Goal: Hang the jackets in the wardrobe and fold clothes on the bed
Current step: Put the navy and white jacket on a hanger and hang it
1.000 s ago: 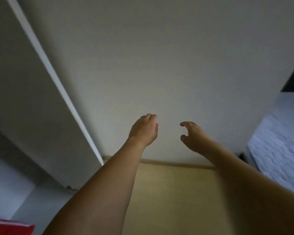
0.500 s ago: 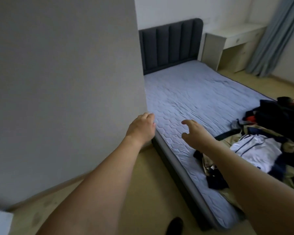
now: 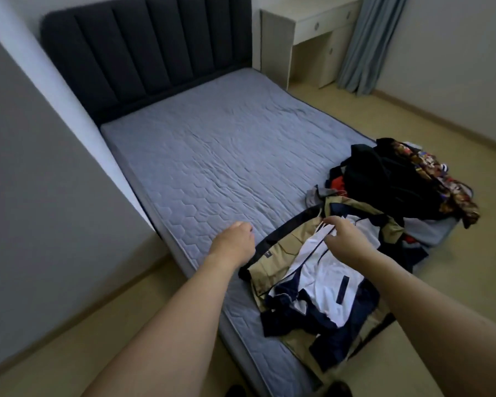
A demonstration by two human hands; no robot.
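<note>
A heap of clothes lies on the near right part of the blue quilted bed (image 3: pixel 212 156). On top is a white and navy jacket (image 3: pixel 321 285), spread over a khaki and navy jacket (image 3: pixel 287 245). Behind them sits a pile of black and patterned garments (image 3: pixel 384 179). My right hand (image 3: pixel 344 239) reaches over the white jacket, its fingertips touching the collar edge and its thumb apart below. Over the mattress edge to the left of the jackets hovers my left hand (image 3: pixel 235 239), with loosely curled fingers and nothing in it.
A grey wardrobe panel (image 3: pixel 40 181) stands at the left, close to the bed's side. A dark padded headboard (image 3: pixel 143 53) is at the back, with a white desk (image 3: pixel 307 21) and a blue curtain (image 3: pixel 364 44) at the far right. Tan floor surrounds the bed.
The view swung right from the wardrobe panel to the bed. Both hands moved over the bed, and my right hand came down onto the white jacket's collar.
</note>
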